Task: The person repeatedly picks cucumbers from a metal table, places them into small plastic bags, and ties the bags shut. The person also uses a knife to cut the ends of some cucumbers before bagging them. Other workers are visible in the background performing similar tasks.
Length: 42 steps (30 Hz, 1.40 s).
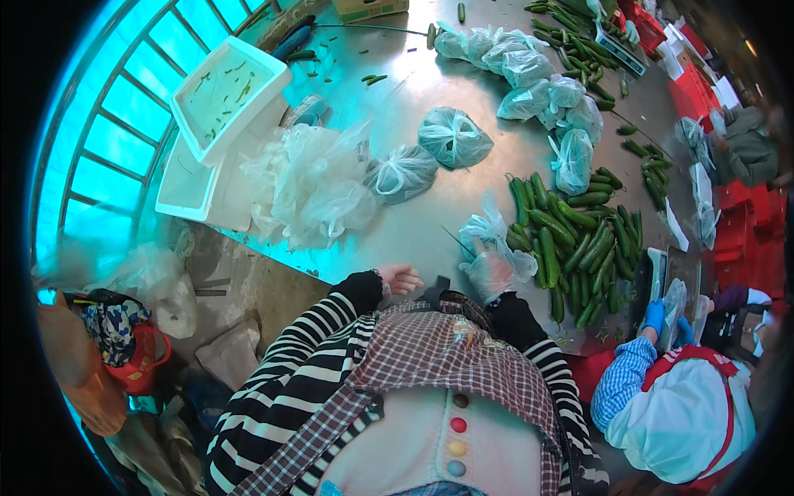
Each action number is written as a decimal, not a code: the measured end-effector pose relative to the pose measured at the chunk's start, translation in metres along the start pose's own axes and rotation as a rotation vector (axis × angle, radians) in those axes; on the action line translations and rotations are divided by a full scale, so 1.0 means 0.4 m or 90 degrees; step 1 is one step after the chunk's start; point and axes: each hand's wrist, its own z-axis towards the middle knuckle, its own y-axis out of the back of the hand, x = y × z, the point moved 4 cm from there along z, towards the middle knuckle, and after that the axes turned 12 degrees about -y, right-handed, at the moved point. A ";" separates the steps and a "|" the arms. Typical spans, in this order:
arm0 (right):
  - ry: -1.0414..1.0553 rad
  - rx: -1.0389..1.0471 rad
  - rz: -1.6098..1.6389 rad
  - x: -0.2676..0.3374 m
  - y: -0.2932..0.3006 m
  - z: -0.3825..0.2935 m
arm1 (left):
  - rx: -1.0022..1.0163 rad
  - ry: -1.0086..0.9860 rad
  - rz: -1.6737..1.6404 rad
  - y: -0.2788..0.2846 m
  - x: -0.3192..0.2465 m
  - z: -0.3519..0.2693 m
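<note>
My left hand (402, 278) is bare and held out past the near edge of the metal table, fingers loosely spread, with nothing seen in it. My right hand (490, 271), in a clear plastic glove, is blurred and grips a crumpled thin plastic bag (487, 225) at the table's front. A thin dark blade-like tool (458, 241) sticks out to the left by its fingers; whether the hand holds it too is unclear. Just right of the bag lies a large heap of cucumbers (574, 239). Two tied, filled bags (454, 136) (402, 173) stand farther back.
Loose plastic bags (316, 186) are piled left, beside a tape roll (307, 110) and white foam boxes (205, 139). A row of filled bags (521, 68) runs along the back right. At right, a co-worker's blue-gloved hands (653, 316) hold a bag near a scale (656, 273).
</note>
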 end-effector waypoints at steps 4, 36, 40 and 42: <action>0.008 0.005 -0.096 -0.103 -0.144 0.021 | -0.049 -0.006 0.079 0.004 -0.007 -0.016; -0.150 -0.233 -0.235 -0.419 0.441 0.350 | 0.010 0.069 -0.008 -0.016 -0.028 -0.034; -0.211 -0.279 -0.164 -0.457 0.442 0.364 | 0.130 0.090 -0.125 0.023 0.008 0.012; -0.244 -0.323 -0.089 -0.429 0.466 0.336 | 0.119 0.097 -0.118 0.030 0.010 0.013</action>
